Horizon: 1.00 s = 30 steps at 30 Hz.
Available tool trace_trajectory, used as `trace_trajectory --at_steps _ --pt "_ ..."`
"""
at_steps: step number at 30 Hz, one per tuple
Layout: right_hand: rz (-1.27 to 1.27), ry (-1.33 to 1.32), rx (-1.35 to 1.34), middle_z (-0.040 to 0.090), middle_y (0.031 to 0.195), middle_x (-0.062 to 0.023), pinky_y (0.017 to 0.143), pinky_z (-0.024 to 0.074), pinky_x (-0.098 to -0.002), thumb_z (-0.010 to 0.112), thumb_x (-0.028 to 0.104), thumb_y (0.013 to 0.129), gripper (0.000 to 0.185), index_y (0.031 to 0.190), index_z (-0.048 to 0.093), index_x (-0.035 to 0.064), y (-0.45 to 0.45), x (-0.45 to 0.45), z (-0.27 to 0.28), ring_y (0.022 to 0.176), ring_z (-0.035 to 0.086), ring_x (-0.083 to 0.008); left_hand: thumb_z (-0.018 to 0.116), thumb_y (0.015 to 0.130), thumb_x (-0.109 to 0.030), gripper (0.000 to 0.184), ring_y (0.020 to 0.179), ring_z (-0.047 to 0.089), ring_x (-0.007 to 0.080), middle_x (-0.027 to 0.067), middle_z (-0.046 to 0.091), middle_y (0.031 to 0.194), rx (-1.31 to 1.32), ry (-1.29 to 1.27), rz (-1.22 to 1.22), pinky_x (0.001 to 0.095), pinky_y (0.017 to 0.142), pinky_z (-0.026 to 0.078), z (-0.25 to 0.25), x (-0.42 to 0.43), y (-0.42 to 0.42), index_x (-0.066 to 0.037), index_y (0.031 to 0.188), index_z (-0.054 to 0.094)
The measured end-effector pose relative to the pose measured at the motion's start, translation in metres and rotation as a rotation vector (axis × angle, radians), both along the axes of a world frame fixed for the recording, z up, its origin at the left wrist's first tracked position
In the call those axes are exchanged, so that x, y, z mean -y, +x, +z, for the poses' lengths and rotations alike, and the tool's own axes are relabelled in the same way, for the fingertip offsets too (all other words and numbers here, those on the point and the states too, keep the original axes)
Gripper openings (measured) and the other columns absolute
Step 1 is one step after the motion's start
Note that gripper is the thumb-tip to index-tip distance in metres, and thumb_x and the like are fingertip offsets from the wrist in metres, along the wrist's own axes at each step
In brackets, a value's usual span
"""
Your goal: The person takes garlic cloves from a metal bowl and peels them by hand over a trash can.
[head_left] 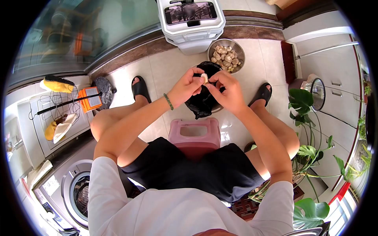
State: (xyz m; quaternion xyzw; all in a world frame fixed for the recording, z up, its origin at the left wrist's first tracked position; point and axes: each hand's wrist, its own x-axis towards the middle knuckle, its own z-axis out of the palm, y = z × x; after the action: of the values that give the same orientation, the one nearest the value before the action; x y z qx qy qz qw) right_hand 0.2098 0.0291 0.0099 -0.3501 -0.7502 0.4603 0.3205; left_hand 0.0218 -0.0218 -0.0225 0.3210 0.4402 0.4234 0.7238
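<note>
Over a bin lined with a black bag (200, 104), my two hands meet at a small pale garlic piece (204, 78). My left hand (189, 87), with a green beaded bracelet on its wrist, pinches the piece between thumb and fingers. My right hand (226, 91) has its fingers bent and pressed together close beside the piece; whether it grips part of it or a bit of skin is too small to tell. Just beyond the bin, a metal bowl (242, 59) holds several garlic bulbs and cloves (225, 57).
A pink stool (195, 131) stands between my legs. Behind the bin is a white box (190, 33) with a phone (191, 13) on top. A washing machine (65, 188) is at left; plants (301, 101) and white cabinets (328, 74) are at right.
</note>
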Motion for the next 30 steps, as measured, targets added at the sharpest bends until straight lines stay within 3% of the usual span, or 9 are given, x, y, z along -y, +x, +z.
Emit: trace_trajectory --at_steps 4,11,13,16,26,30 --pt "0.015 -0.087 -0.061 0.057 0.082 -0.0072 0.055 0.0444 -0.0289 0.07 0.0 0.081 0.009 0.086 0.062 -0.0012 0.0 0.0 -0.012 0.063 0.056 -0.0161 0.051 0.102 -0.025 0.019 0.066 0.044 0.0062 -0.0014 0.053 0.089 0.018 0.027 -0.008 0.0209 0.057 0.037 -0.003 -0.001 0.0 -0.01 0.111 0.044" --pt "0.059 -0.253 -0.137 0.058 0.083 -0.0078 0.057 0.0457 -0.0293 0.066 -0.005 0.082 0.007 0.088 0.062 -0.0015 0.004 -0.003 -0.018 0.067 0.058 -0.0176 0.053 0.101 -0.022 0.02 0.067 0.046 0.0058 -0.0009 0.056 0.088 0.08 0.026 -0.047 0.0209 0.058 0.039 -0.002 -0.002 -0.005 -0.009 0.114 0.044" --pt "0.059 -0.053 -0.097 0.058 0.084 -0.0088 0.057 0.0464 -0.0305 0.065 -0.005 0.083 0.007 0.088 0.061 -0.0009 0.003 -0.001 -0.014 0.068 0.059 -0.0201 0.054 0.101 -0.02 0.019 0.067 0.046 0.0058 0.0001 0.058 0.089 0.05 0.033 -0.036 0.0208 0.057 0.039 -0.001 -0.002 -0.004 -0.009 0.112 0.044" --pt "0.07 0.039 0.001 0.058 0.085 -0.0095 0.058 0.0472 -0.0314 0.064 -0.005 0.083 0.009 0.089 0.06 -0.0004 0.004 0.0 -0.005 0.069 0.059 -0.0224 0.054 0.101 -0.019 0.018 0.067 0.047 0.0059 0.0009 0.059 0.09 0.052 0.03 -0.017 0.0209 0.058 0.039 -0.002 0.0 -0.003 -0.009 0.111 0.044" --pt "0.048 0.06 0.047 0.053 0.081 -0.0097 0.057 0.0479 -0.0336 0.064 -0.005 0.078 0.016 0.086 0.052 0.0009 0.003 0.004 -0.007 0.065 0.059 -0.0234 0.054 0.101 -0.016 0.015 0.068 0.048 0.0063 0.0016 0.058 0.09 0.094 0.016 -0.03 0.0212 0.057 0.038 0.0 0.002 0.001 -0.008 0.11 0.045" --pt "0.032 0.071 0.11 0.052 0.08 -0.0103 0.057 0.0477 -0.0362 0.065 -0.003 0.077 0.016 0.084 0.051 0.0017 0.002 0.006 -0.01 0.065 0.058 -0.0262 0.058 0.098 -0.02 0.023 0.069 0.05 0.0053 -0.0009 0.059 0.085 -0.028 -0.028 -0.036 0.0208 0.057 0.038 0.011 0.002 0.002 -0.008 0.115 0.049"
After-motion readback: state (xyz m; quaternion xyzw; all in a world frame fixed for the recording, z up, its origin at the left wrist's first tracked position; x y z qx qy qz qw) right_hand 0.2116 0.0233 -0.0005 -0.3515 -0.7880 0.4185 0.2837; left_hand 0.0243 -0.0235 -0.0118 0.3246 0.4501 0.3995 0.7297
